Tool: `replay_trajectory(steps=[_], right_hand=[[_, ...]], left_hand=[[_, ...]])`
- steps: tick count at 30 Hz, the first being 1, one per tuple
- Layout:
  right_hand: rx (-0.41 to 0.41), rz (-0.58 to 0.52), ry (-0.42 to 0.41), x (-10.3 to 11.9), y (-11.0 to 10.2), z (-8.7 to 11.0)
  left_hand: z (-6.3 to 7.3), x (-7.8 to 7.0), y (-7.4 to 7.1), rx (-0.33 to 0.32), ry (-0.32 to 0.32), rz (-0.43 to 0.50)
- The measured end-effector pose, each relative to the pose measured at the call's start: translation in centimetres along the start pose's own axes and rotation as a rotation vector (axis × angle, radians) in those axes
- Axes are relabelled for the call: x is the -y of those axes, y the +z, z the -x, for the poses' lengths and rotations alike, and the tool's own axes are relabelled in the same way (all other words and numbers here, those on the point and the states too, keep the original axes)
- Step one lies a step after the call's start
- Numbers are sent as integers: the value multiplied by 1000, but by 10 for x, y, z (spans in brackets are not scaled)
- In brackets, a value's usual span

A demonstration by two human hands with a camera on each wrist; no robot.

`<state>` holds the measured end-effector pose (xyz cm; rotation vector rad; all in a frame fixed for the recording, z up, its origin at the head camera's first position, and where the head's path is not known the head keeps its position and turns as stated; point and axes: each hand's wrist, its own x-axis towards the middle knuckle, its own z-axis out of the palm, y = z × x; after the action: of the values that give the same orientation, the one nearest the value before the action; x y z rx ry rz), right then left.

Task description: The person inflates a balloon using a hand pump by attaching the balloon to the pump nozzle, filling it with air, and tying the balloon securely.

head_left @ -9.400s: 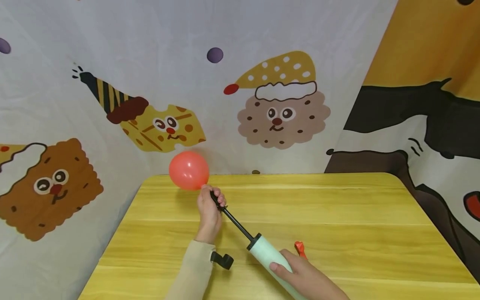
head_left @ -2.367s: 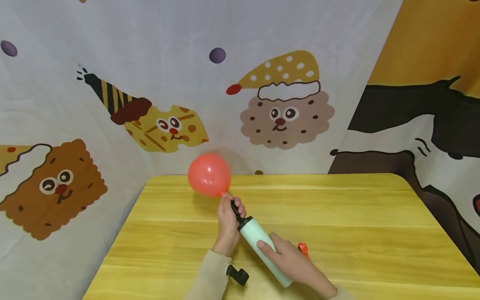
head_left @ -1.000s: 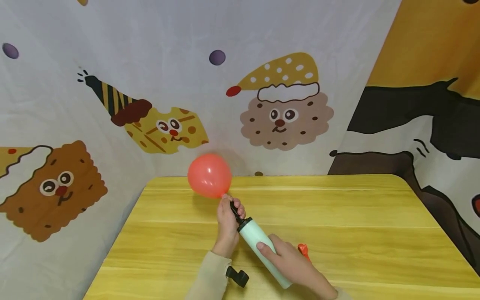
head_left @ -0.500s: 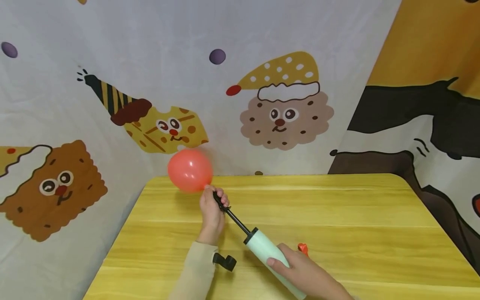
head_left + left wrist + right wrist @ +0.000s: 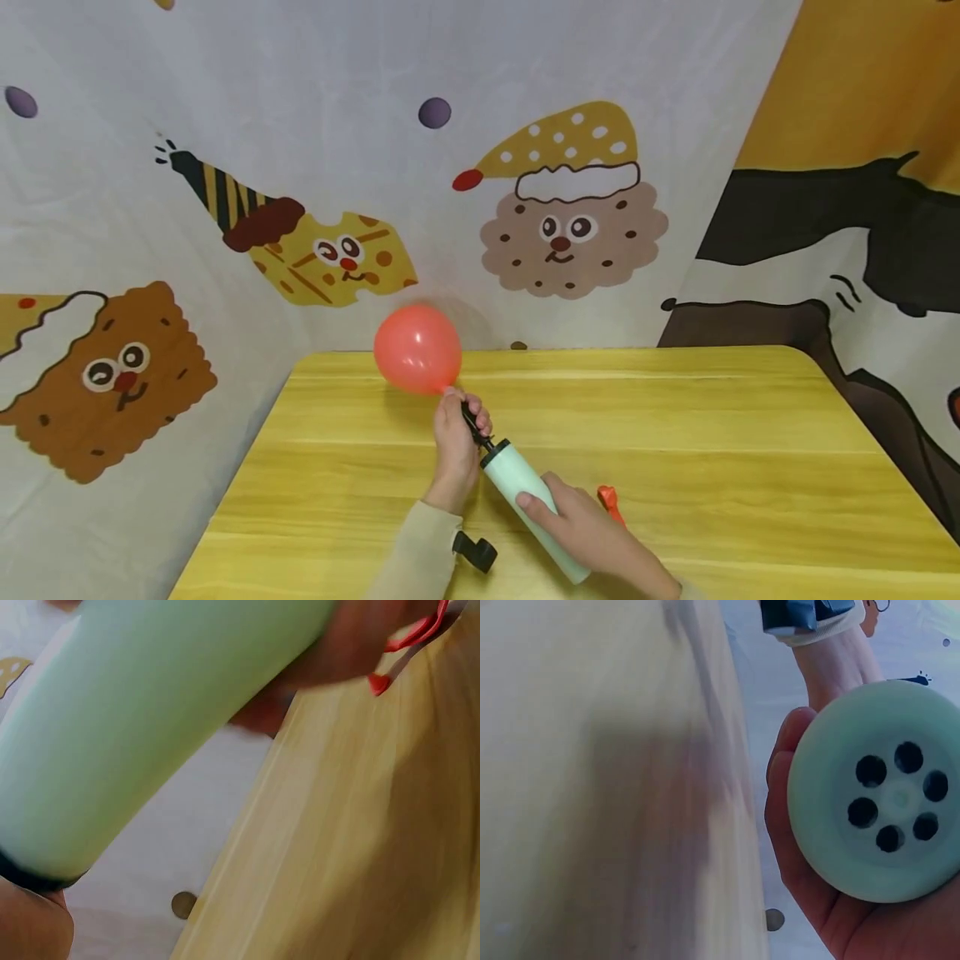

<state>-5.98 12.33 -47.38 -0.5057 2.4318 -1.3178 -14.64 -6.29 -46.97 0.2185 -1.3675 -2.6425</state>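
A partly inflated red balloon sits on the tip of a hand balloon pump. My left hand grips the pump's black nozzle end and pinches the balloon's neck there. Round the pump's mint-green barrel curls my right hand. Only a short stretch of black rod shows between nozzle end and barrel. In the right wrist view the barrel's holed end cap faces the camera, with fingers wrapped about it. The left wrist view has the barrel close up, the right hand blurred behind it.
A limp, uninflated red balloon lies on the wooden table, just beyond the right hand. A black wrist mount is strapped at the left sleeve. Behind the table hangs a cartoon-printed cloth.
Over these frames the pump rod slides out and in repeatedly. Since half a second ago, left hand and balloon came right and nearer, closing on the barrel. The balloon is slightly larger than at first.
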Motion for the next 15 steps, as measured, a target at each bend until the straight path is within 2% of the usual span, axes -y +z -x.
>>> replay_trajectory(steps=[5,15], right_hand=[[-17,-1,-7,3,-1,-7],[-17,-18,18,7,-3,-4]], left_hand=[[3,2,2,-1,-7,-12],[-5,-2,-2,-25,23,-39]])
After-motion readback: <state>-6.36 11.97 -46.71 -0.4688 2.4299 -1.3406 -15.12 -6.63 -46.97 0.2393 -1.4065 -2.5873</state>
